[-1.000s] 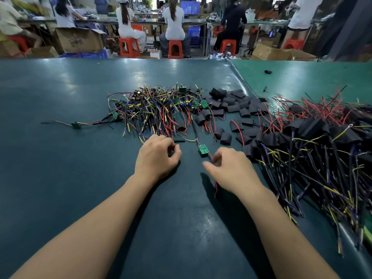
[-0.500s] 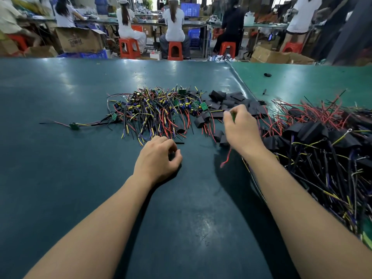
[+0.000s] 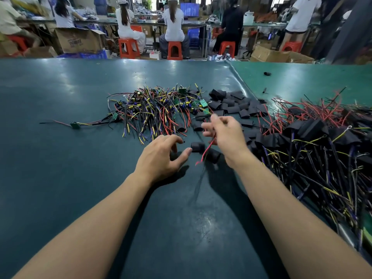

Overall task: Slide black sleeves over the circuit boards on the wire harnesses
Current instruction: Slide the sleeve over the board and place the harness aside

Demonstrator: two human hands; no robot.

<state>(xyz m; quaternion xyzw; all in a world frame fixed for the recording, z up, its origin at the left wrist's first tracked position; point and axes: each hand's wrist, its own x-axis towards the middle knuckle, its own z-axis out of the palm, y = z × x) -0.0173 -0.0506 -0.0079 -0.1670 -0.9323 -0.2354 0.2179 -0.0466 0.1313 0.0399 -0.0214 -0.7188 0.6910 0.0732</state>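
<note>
A: Where's the harness?

B: In the right hand, which pinches a harness above the table; its red wire hangs down from under the palm, tip near the mat. The fingertips are blurred, so I cannot tell whether a board sits between them.

A: And the left?

B: The left hand rests on the table with fingers spread and loosely bent, holding nothing. Its thumb tip touches or nearly touches a sleeve lying just beside it, between the 2 hands.

A: Any other sleeve close?

B: A 2nd sleeve lies just right of the 1st, below the right hand, and the hanging red wire crosses in front of the gap between them.

A: What surrounds them?

B: Beyond the hands lies a bare pile of harnesses with green boards showing. Right of it, a heap of loose sleeves. At the far right, a big done pile of harnesses whose boards wear black sleeves, touching the right forearm's side.

A: Anything further off?

B: 1 stray harness lies left of the bare pile, and people sit on red stools at benches behind the table
</note>
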